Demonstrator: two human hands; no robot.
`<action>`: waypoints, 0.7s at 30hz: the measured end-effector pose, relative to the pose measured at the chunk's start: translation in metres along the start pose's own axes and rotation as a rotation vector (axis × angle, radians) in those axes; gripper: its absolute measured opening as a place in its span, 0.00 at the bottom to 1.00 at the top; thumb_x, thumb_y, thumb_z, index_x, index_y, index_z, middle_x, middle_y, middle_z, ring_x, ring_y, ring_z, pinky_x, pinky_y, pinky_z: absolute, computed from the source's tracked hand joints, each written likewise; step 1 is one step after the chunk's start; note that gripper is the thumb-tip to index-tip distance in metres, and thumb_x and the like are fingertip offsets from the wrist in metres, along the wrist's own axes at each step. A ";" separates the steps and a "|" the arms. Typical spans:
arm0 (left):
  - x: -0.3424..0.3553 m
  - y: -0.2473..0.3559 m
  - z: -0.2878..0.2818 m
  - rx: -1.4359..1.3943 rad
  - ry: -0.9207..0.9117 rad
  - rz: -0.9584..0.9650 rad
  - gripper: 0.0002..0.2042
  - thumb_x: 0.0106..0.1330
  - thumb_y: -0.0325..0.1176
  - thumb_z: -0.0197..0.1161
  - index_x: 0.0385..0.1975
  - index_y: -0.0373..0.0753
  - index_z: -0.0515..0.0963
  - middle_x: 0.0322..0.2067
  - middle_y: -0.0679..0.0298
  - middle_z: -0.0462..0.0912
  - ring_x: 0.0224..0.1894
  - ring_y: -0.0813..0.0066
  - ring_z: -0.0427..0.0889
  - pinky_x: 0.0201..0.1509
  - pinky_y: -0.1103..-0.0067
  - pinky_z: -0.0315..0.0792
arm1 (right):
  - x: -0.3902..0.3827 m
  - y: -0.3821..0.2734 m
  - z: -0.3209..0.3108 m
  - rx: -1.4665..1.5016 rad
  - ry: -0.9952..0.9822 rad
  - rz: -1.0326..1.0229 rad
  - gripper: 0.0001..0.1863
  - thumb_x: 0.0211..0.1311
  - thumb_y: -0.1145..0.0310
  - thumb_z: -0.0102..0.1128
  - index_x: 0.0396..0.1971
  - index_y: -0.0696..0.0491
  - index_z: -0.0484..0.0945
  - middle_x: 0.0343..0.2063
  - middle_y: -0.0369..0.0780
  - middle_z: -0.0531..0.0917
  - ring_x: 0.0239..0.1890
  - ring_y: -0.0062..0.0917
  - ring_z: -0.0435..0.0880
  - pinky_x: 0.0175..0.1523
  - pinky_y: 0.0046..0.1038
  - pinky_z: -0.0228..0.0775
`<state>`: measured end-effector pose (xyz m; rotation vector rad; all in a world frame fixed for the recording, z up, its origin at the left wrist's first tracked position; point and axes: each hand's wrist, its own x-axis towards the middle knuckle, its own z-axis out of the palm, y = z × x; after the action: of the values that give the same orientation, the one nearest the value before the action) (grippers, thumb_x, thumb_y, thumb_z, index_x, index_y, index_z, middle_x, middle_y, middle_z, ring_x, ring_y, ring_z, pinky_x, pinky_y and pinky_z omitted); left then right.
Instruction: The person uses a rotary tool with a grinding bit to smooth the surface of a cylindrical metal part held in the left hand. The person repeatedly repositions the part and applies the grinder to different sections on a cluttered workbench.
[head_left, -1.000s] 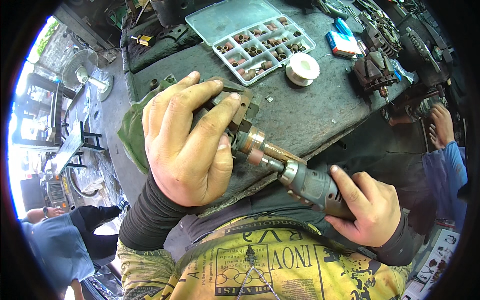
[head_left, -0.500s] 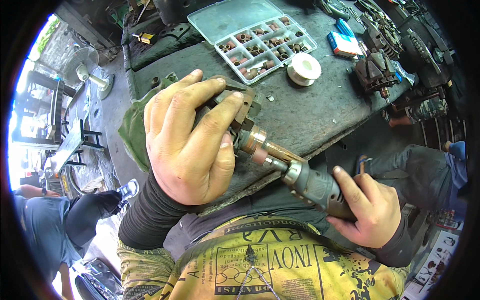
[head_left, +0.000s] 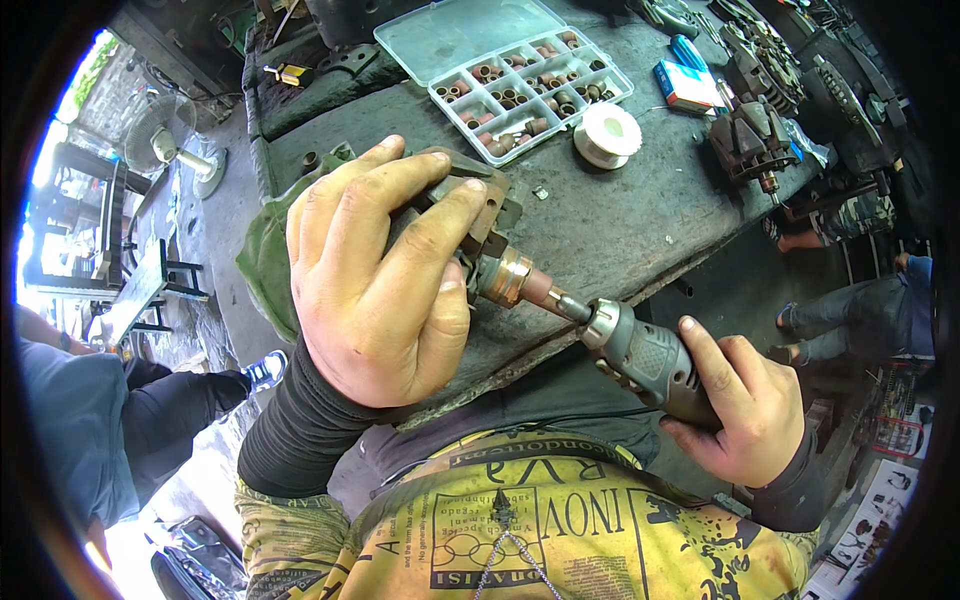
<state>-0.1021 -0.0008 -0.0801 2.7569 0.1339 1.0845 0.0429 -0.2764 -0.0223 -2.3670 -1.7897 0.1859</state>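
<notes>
Claw-pole rotor | left hand gripping it, right hand gripping rotary tool | sanding drum by copper collar, dunno what's done/left

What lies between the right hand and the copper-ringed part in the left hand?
The grey rotary tool, its metal shank and reddish-brown tip, pointing toward the copper-coloured ring. The head view shows this; tip contact is unclear.

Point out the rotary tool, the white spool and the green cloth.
Rotary tool (head_left: pixel 648 360): head view, middle of its grey body.
White spool (head_left: pixel 608 135): head view, its upper face.
Green cloth (head_left: pixel 267 262): head view, its exposed left part.
</notes>
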 end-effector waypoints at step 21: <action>-0.001 -0.003 -0.001 -0.013 -0.002 0.001 0.18 0.61 0.29 0.54 0.48 0.31 0.84 0.52 0.48 0.83 0.60 0.46 0.79 0.68 0.57 0.67 | 0.005 -0.003 -0.001 0.006 -0.025 -0.028 0.49 0.33 0.64 0.80 0.65 0.53 0.76 0.28 0.40 0.73 0.23 0.32 0.78 0.28 0.34 0.73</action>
<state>-0.1034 0.0017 -0.0806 2.7468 0.1251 1.0790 0.0419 -0.2707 -0.0205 -2.3448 -1.8294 0.2185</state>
